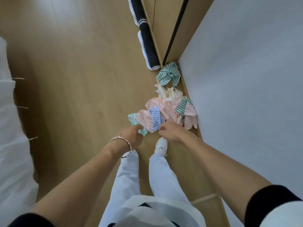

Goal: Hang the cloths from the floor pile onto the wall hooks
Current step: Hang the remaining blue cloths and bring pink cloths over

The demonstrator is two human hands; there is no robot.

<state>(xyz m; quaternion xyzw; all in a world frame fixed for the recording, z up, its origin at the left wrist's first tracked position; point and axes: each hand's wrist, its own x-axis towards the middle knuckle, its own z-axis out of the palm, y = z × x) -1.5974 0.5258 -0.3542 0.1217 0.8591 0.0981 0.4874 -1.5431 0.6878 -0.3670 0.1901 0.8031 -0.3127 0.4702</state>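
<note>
A pile of striped cloths [168,110] lies on the wooden floor against the white wall: pink ones in the middle, a blue one [155,119], green ones at the far end [168,74] and a mint one [135,122] at the near left. My left hand [131,136], with a bracelet on its wrist, reaches down to the mint cloth and its fingers touch that cloth's near edge. My right hand [168,131] hovers with curled fingers at the near edge of the blue and pink cloths; whether it pinches fabric is hidden. No wall hooks are in view.
A white wall [246,95] runs along the right. A dark rolled mat [148,45] lies on the floor beyond the pile beside a wooden panel. White bedding [11,128] fills the left edge. My white shoe [161,145] stands just short of the pile.
</note>
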